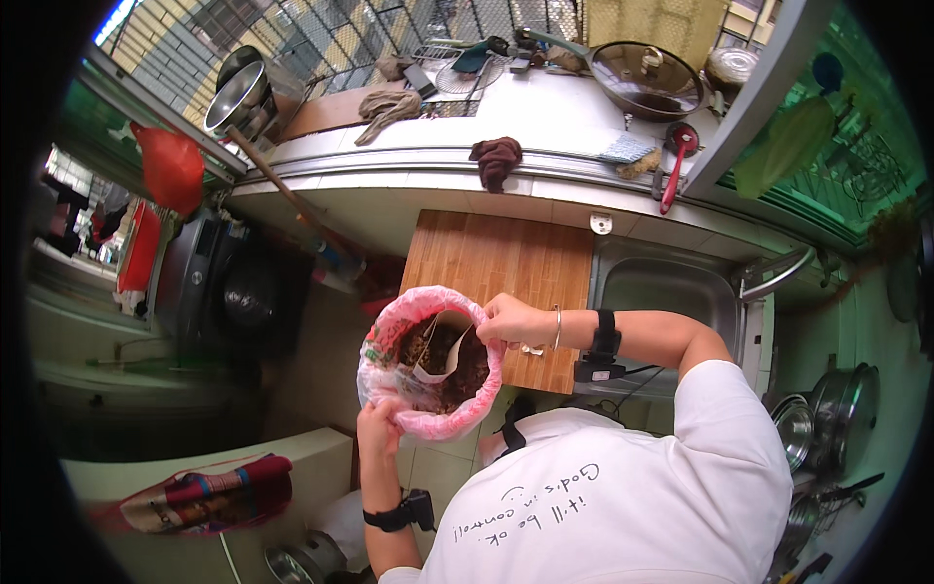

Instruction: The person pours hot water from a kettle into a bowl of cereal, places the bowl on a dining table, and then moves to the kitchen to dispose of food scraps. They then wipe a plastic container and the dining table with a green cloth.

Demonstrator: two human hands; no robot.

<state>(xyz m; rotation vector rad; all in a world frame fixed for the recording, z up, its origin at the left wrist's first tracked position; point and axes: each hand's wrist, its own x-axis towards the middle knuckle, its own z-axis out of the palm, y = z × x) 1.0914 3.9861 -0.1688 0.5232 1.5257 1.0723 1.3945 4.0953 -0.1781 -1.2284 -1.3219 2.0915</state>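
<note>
A round bin lined with a pink-and-white plastic bag (430, 425) is held tilted toward me, in front of my body. Inside it lie dark brown scraps (467, 379) and a bent strip of pale cardboard (438, 377). My right hand (518, 321) grips the bag's rim on the right side, over a wooden board (503, 255). At the lower left, my left hand (379, 429) pinches the near rim. Small white bits (533, 350) rest on the board beside my right wrist. The bin's outer wall is hidden by the bag.
A steel sink (664, 270) with a faucet (781, 276) adjoins the board. On the sill lie a dark red cloth (498, 162), a red-handled brush (678, 164) and a lidded pan (646, 80). A wooden pole (273, 175) leans at left, near a dark washing machine (226, 285).
</note>
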